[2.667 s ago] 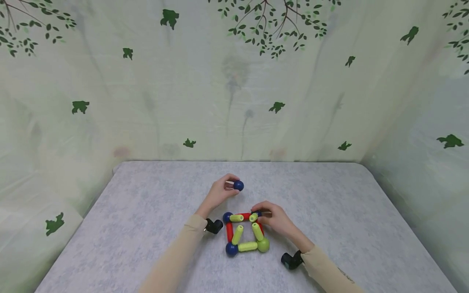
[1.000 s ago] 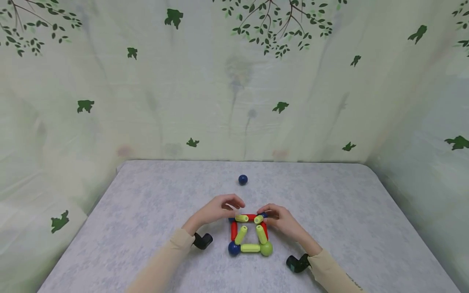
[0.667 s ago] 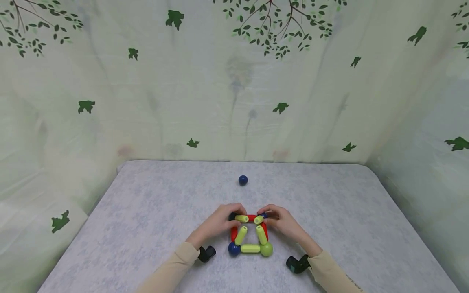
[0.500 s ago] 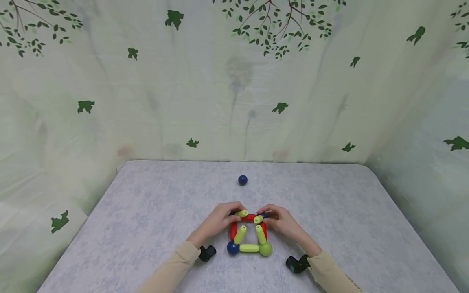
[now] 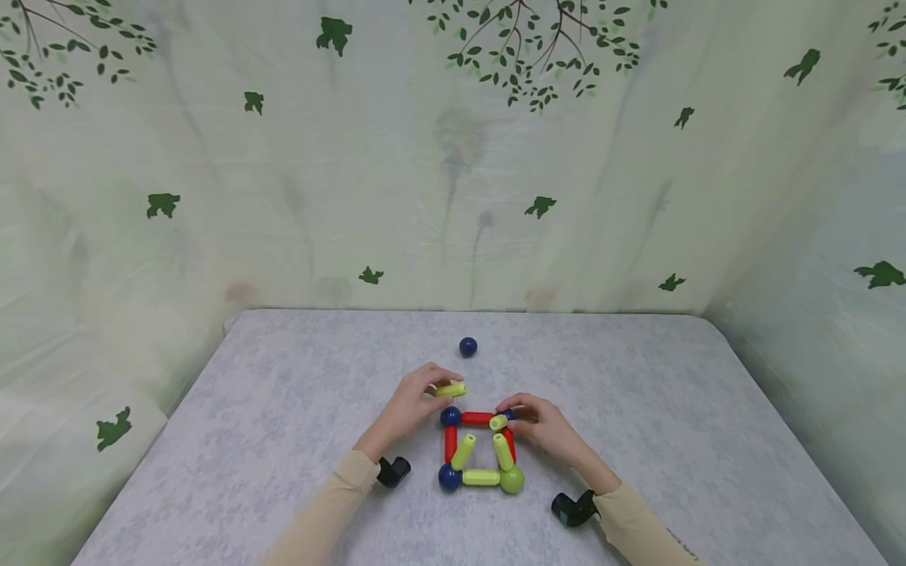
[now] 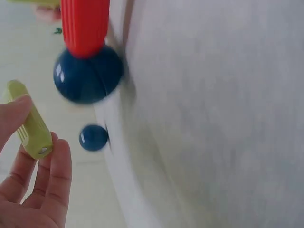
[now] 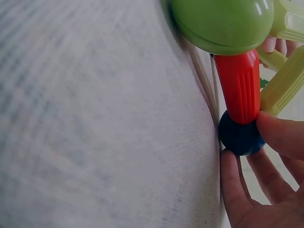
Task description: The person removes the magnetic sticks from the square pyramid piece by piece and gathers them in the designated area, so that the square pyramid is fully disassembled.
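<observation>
Blue ball (image 5: 468, 347) beyond left hand (image 5: 414, 401)

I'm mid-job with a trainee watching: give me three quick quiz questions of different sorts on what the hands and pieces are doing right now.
1. True or false: the left hand grips a blue ball.
2. Which corner piece do the right hand's fingers touch? A) green ball B) far right blue ball C) loose blue ball
3. Fill in: the loose blue ball lies on the table on the ___ side of the square frame.

Key
1. False: it pinches a yellow-green stick, lifted clear of the frame.
2. B.
3. Far.
</observation>
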Tool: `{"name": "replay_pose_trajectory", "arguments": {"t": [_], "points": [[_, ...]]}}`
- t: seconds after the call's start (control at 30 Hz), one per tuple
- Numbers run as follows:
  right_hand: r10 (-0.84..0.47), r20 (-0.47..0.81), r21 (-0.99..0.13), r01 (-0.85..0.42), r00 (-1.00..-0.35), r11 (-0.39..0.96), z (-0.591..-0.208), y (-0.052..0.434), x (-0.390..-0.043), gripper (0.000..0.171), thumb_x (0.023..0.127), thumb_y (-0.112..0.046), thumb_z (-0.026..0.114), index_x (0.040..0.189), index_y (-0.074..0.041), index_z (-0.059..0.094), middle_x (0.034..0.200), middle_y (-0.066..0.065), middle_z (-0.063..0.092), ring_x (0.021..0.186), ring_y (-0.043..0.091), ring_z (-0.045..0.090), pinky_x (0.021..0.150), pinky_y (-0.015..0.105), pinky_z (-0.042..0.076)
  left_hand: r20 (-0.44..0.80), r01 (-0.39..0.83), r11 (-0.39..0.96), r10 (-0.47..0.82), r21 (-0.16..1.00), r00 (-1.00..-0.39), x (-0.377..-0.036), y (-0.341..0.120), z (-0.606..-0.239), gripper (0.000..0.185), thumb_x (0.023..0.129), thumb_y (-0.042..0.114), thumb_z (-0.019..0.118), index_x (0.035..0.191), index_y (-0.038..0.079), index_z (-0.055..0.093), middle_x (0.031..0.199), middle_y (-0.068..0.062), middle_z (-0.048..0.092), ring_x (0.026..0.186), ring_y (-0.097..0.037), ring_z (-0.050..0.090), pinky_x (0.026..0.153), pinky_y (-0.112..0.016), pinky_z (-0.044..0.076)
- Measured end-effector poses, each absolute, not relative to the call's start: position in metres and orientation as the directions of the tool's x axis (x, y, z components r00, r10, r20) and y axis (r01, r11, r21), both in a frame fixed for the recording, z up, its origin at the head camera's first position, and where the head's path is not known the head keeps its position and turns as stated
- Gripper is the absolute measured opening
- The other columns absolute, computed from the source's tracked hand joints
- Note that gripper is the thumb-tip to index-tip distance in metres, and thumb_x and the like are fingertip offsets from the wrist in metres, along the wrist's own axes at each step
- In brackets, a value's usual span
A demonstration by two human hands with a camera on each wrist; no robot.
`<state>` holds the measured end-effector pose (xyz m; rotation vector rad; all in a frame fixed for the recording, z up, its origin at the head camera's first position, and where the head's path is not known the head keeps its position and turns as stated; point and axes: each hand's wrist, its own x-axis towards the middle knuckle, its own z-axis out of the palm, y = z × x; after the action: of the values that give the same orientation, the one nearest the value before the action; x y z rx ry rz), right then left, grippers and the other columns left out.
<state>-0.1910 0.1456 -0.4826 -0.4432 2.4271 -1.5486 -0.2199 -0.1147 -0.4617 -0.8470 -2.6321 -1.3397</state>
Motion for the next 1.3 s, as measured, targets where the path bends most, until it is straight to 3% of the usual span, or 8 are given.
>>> {"name": "replay_pose_trajectory", "arguments": {"t": [0.3, 0.63, 1.1, 1.3], "points": [[-0.367, -0.038, -0.916, -0.115, -0.929, 0.385, -0.454, 0.139, -0.177, 0.022, 0.091, 0.005, 0.055, 0.11, 0.0, 0.063, 0.116, 0.015, 0.06, 0.108, 0.035, 0.056, 0.088, 0.048, 0.047, 0.25, 0.398, 0.602, 0.317, 0.693, -0.915, -0.254, -0.156, -0.464, 0.018, 0.083, 0.0, 0.071, 0.099, 0.008, 0.066, 0.095, -0.004, 0.063, 0.087, -0.02, 0.057, 0.077, -0.036, 0.049], [-0.386, -0.026, -0.921, -0.128, -0.922, 0.368, -0.446, 0.14, -0.172, 0.021, 0.091, 0.005, 0.055, 0.11, 0.0, 0.064, 0.118, 0.016, 0.059, 0.109, 0.036, 0.055, 0.089, 0.049, 0.046, 0.128, 0.241, 0.684, 0.212, 0.689, -0.969, -0.286, -0.193, -0.469, 0.016, 0.085, 0.002, 0.069, 0.1, 0.006, 0.065, 0.1, -0.011, 0.063, 0.097, -0.029, 0.057, 0.085, -0.044, 0.046], [-0.387, -0.023, -0.918, -0.133, -0.922, 0.373, -0.445, 0.14, -0.172, 0.022, 0.091, 0.005, 0.055, 0.11, 0.0, 0.063, 0.118, 0.016, 0.059, 0.11, 0.037, 0.055, 0.091, 0.051, 0.045, 0.094, 0.224, 0.715, 0.217, 0.662, -0.972, -0.299, -0.2, -0.472, 0.023, 0.085, -0.003, 0.066, 0.107, 0.003, 0.064, 0.107, -0.016, 0.06, 0.102, -0.034, 0.055, 0.089, -0.047, 0.044], [-0.379, -0.017, -0.916, -0.138, -0.925, 0.377, -0.464, 0.142, -0.182, 0.022, 0.091, 0.004, 0.055, 0.11, -0.003, 0.064, 0.118, 0.014, 0.059, 0.109, 0.036, 0.055, 0.089, 0.05, 0.046, 0.18, 0.309, 0.656, 0.258, 0.689, -0.949, -0.283, -0.198, -0.464, 0.029, 0.085, -0.002, 0.068, 0.113, 0.003, 0.063, 0.112, -0.017, 0.058, 0.106, -0.035, 0.053, 0.091, -0.05, 0.042]]}}
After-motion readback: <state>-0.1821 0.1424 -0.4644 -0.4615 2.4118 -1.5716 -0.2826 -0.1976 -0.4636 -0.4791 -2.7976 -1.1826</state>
